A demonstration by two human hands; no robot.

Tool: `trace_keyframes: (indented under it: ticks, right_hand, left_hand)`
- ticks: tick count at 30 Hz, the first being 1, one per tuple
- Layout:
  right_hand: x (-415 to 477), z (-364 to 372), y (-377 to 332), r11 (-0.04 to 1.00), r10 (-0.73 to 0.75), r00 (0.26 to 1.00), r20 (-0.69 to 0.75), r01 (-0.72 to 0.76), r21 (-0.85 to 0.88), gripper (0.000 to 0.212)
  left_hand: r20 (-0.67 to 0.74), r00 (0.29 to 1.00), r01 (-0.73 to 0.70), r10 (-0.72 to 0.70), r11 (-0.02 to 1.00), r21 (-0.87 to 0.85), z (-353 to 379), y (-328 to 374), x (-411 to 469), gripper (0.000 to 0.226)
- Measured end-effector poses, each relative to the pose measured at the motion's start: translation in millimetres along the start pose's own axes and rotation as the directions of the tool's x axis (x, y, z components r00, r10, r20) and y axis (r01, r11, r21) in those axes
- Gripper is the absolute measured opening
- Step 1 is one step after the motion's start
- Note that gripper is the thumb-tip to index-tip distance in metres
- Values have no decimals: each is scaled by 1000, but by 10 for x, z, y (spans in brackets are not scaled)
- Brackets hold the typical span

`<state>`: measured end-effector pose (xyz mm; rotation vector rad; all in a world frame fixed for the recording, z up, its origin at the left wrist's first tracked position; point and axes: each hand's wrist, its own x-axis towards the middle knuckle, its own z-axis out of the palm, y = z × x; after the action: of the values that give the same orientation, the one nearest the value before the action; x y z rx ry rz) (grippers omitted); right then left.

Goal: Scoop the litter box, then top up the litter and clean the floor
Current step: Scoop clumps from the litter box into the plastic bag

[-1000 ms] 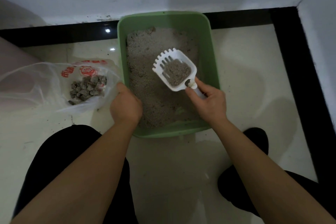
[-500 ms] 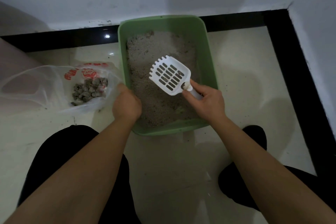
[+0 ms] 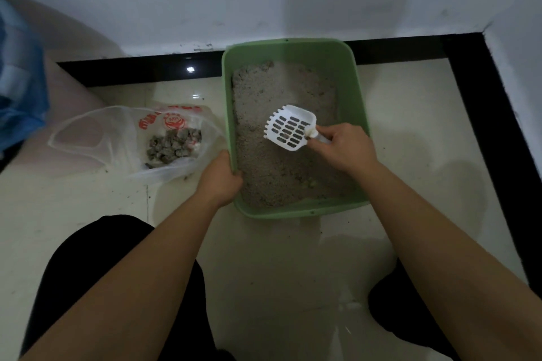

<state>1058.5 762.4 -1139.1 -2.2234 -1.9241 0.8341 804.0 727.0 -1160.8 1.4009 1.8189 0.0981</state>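
Right hand (image 3: 341, 147) grips the white scoop (image 3: 289, 128) above the litter (image 3: 281, 173); left hand (image 3: 220, 177) grasps the green litter box (image 3: 359, 102) at its left rim. Plastic bag (image 3: 117, 138) of clumps (image 3: 173, 144) lies left.

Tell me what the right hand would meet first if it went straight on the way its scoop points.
Probably the litter, since the right hand aims the scoop left and slightly away over it; beyond lies the left wall of the litter box. The scoop's height is unclear.
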Motion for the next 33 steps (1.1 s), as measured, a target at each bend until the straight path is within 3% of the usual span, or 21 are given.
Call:
trace_keyframes:
  ticks: [5,13,19,24,33]
  right_hand:
    - [193,146,-310,984,-95,993,71,105,-142,55]
    - [337,435,-420,993,-39,998,43,44,-114,51]
    - [299,695,-460,985,65,996,-61,-54,164,39]
    - [111,788,-344,875,142,984,-105,-75,478,42]
    - [-293,485,-27,856,186,968,-166,-77,511,50]
  left_hand:
    - [-5,1000,2,-3,992,-125,-17,-34,-2,32]
    - [-37,999,-2,-7,969,-247,15,-63,-5,27]
    - [-70,998,-8,-8,972,-234,54,-39,-16,27]
    - [-67,997,15,-30,975,-222,73,-32,-10,23]
    - [-53,996,52,-66,969,-241,43,11,-53,25]
